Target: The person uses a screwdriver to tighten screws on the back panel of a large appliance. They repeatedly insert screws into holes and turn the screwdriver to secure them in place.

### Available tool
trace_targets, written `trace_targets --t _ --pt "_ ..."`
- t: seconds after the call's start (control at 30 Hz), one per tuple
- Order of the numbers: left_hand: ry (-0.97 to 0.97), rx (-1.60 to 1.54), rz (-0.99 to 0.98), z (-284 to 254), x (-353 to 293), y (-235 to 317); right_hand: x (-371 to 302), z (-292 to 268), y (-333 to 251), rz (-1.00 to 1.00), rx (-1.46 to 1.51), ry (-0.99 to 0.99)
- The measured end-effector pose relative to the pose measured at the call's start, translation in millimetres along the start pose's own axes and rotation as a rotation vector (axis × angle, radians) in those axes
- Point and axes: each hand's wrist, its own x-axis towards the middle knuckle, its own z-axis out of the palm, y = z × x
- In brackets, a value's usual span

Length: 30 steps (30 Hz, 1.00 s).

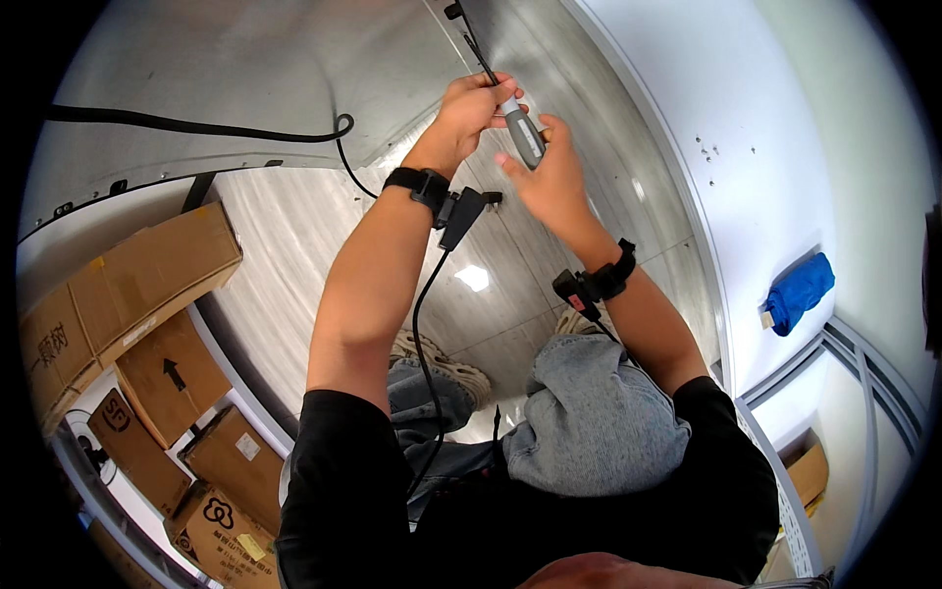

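Observation:
A screwdriver [527,140] with a grey handle and a long dark shaft slants up toward the standing metal panel's edge. My left hand [473,113] pinches it where the shaft meets the handle. Around the butt of the handle, my right hand [559,187] is open, thumb and forefinger spread to either side; its other fingers are mostly hidden. The tip of the shaft lies close to a small black part [453,11] at the top of the view, and I cannot tell whether they touch.
A large metal panel [265,69] stands at upper left, with a black cable [196,125] looping across it. Cardboard boxes [172,378] are stacked at left. On the white surface at right lie several small screws [708,152] and a blue cloth bundle [800,293]. Wrist devices trail cables.

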Motion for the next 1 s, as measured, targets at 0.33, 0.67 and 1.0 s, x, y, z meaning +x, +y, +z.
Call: trace_targets --t 0.33,0.67,1.0 --pt "-0.056 -0.079 0.088 -3.1 -5.4 -6.5 14.4 -10.2 -2.0 0.149 -0.14 -0.213" --pt "0.075 0.072 -0.001 2.4 -1.3 -8.5 2.6 0.2 5.4 0.097 -0.048 -0.081" --pt "-0.019 -0.092 0.041 -5.9 13.3 -9.8 21.2 -19.8 7.5 0.504 0.473 -0.214"
